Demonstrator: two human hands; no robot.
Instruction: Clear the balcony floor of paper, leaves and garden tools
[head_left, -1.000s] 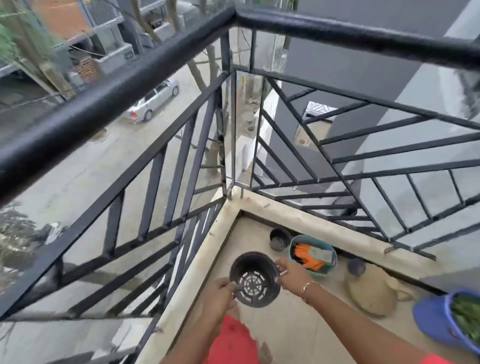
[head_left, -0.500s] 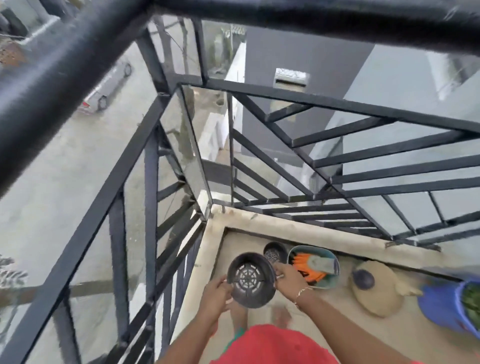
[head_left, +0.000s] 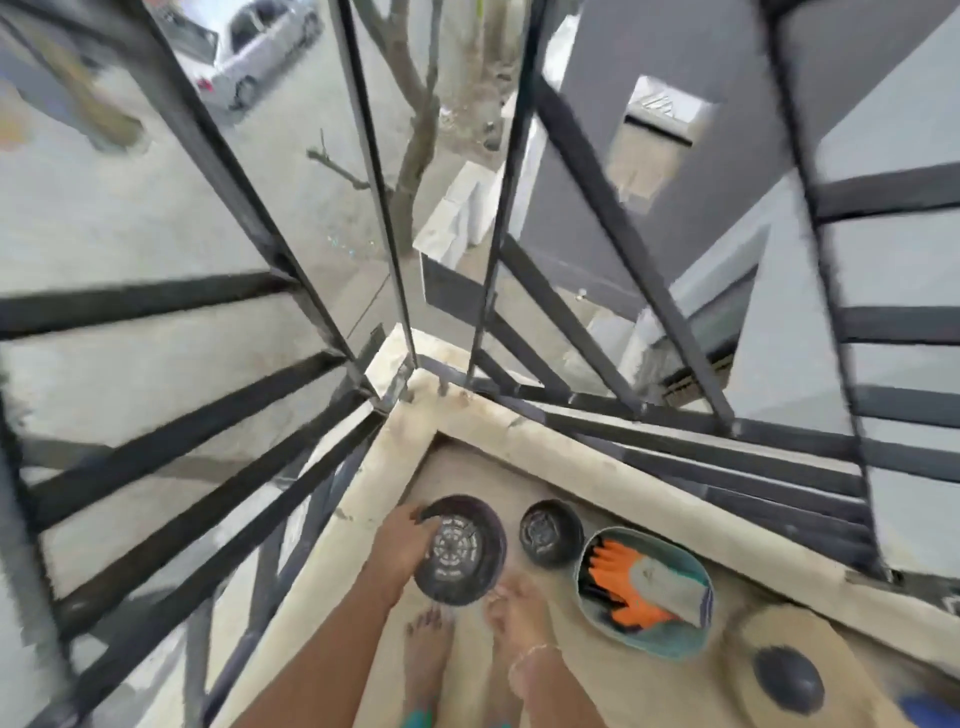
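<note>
Two hands tend the large black plastic pot (head_left: 460, 551), low over the balcony floor (head_left: 467, 467) beside the small black pot (head_left: 550, 532): left hand (head_left: 410, 540) gripping its rim, right hand (head_left: 514, 597) too blurred to tell; stowing pots seems underway, next likely setting it down squarely.

Beyond the black railing (head_left: 130, 304), a silver car (head_left: 260, 52) (blurred) and a bare tree (head_left: 415, 140) stand below.

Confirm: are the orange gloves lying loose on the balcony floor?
No, the orange gloves lie inside the teal tub, which sits on the floor next to the small black pot.
</note>
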